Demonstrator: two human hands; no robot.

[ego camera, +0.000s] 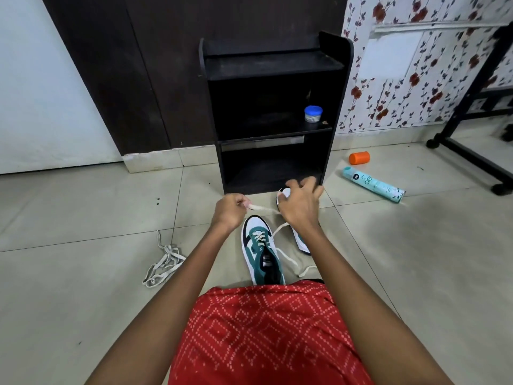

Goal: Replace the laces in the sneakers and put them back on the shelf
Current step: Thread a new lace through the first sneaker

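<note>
**Lace pinched in left hand, right hand over the far sneaker**

Hidden first: my right hand [299,207] covers most of the far sneaker [286,192]. Only its white toe with a dark rim and a strip of white side near my wrist show. The right fingers are half curled and blurred, so I cannot tell if they grip the lace, the shoe or nothing. The heel of the near sneaker [261,254] is cut off by the red patterned cloth [263,329] on my lap. The lower compartments of the shelf [341,93] are too dark to read.

My left hand [229,211] has fingers curled, thumb and fingertips pinching one end of the white lace [262,209]. The lace runs right from that pinch, off the floor, and goes under my right hand. More of it comes out near that wrist and loops on the floor right of the near sneaker. Both hands are above and just far of the near sneaker's toe, not touching it.

The near sneaker is on the tile floor [83,218] between my forearms, toe pointing far, toward the shelf. It has a white toe, green panels, black trim and a black tongue. Cream lacing crosses only the far few eyelets.

The loose laces [163,262] lie in a tangled pale heap on the floor, left of my left forearm, well apart from the shoes.

The black shelf stands upright, just far of my hands. A blue-lidded jar [313,113] sits on the right of its middle board. An orange cap [359,157] and a teal spray can [373,184] lie on the floor to its right.
</note>
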